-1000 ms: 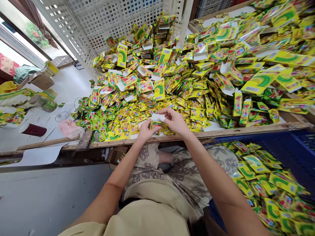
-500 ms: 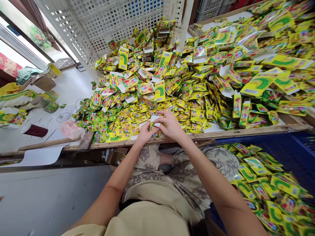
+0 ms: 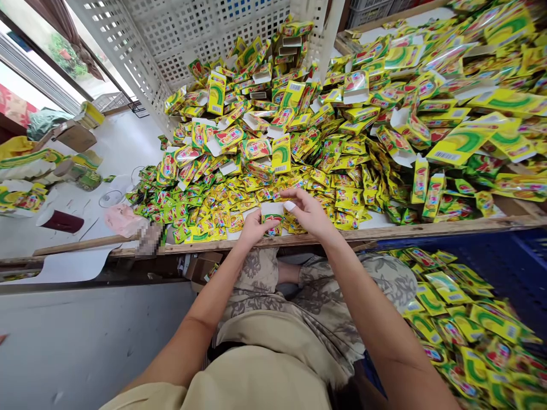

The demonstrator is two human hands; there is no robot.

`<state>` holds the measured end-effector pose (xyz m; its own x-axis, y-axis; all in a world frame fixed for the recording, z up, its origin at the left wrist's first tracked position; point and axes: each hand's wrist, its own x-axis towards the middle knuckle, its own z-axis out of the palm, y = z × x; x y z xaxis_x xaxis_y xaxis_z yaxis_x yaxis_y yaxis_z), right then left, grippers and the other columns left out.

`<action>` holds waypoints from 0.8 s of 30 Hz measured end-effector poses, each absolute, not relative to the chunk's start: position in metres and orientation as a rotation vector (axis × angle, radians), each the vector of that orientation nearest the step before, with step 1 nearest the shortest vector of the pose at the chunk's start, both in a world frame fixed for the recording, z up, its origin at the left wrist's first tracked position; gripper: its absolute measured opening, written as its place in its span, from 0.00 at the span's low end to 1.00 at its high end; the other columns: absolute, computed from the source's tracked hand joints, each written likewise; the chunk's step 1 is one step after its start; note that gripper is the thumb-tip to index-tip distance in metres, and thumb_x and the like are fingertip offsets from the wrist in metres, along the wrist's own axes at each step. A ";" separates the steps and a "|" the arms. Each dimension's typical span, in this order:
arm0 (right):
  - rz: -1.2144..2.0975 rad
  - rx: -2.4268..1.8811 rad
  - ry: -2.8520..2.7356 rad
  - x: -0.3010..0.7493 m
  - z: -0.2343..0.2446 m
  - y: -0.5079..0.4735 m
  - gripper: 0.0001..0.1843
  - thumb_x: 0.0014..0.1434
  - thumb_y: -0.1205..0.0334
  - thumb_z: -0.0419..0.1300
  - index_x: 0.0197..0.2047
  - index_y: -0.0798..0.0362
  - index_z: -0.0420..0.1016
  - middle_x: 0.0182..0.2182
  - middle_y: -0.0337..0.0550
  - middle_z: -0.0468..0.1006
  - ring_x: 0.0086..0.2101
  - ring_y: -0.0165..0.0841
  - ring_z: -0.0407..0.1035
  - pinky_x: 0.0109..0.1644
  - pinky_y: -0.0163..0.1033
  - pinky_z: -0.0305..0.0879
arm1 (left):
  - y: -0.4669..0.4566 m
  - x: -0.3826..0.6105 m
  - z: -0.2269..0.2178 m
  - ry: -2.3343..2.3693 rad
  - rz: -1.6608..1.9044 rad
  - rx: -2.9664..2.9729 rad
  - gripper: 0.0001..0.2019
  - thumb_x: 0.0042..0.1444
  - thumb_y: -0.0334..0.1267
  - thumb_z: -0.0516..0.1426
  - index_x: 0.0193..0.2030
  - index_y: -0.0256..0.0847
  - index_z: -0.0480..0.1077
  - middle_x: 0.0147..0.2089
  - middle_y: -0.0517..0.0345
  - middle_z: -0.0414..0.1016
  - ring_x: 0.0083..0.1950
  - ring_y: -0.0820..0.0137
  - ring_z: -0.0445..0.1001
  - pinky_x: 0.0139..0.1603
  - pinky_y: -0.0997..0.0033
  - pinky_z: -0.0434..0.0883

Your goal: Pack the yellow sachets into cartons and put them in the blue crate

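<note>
A small open carton [image 3: 272, 217], with a white inner flap raised and a green and yellow printed front, stands at the table's front edge. My left hand [image 3: 254, 229] grips its left side between thumb and fingers. Close by its right side is my right hand [image 3: 314, 216], thumb and index finger apart; whether the thumb tip touches the carton I cannot tell. Small yellow sachets [image 3: 226, 204] lie in a heap just behind both hands, with green sachets [image 3: 171, 202] to the left.
A white perforated crate [image 3: 162, 57] lies tipped behind, spilling printed cartons [image 3: 231, 136]. More cartons [image 3: 464, 142] pile up at right. A wooden rim [image 3: 384, 232] edges the table. Below right, a blue crate [image 3: 482, 267] holds filled-looking packs [image 3: 448, 290]. A dark red cup [image 3: 62, 221] lies at left.
My right hand has drawn slightly right, its thumb and index finger moving away from the carton's top. The white flap now shows more fully. My left hand keeps its hold.
</note>
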<state>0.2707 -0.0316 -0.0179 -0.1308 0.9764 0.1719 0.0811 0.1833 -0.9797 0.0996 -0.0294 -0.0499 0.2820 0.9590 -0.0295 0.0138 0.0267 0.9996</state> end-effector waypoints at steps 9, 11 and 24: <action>1.493 -1.061 -1.277 0.270 -0.024 -0.023 0.14 0.41 0.61 0.66 0.33 0.53 0.70 0.29 0.37 0.75 0.30 0.29 0.69 0.37 0.36 0.67 | -0.024 0.099 -0.038 0.776 0.914 0.942 0.19 0.47 0.49 0.63 0.41 0.38 0.73 0.43 0.53 0.77 0.49 0.62 0.72 0.54 0.61 0.66; 1.438 -1.043 -1.319 0.268 -0.023 -0.022 0.13 0.42 0.60 0.65 0.31 0.53 0.69 0.27 0.36 0.74 0.27 0.28 0.68 0.34 0.35 0.66 | -0.019 0.096 -0.031 0.775 0.830 0.937 0.18 0.45 0.44 0.65 0.41 0.38 0.73 0.41 0.54 0.77 0.44 0.64 0.74 0.50 0.62 0.68; 0.851 -1.084 -1.789 0.281 -0.024 -0.034 0.06 0.56 0.59 0.59 0.34 0.52 0.75 0.34 0.44 0.79 0.35 0.34 0.72 0.40 0.38 0.67 | -0.015 0.086 -0.033 0.947 1.160 1.572 0.10 0.48 0.43 0.64 0.34 0.39 0.75 0.41 0.51 0.78 0.44 0.66 0.76 0.48 0.63 0.72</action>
<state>0.2810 -0.0337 -0.0243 -0.2583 0.9128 0.3163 0.3306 0.3911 -0.8589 0.0864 -0.0152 -0.0332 0.2556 0.9350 0.2458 0.0533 -0.2675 0.9621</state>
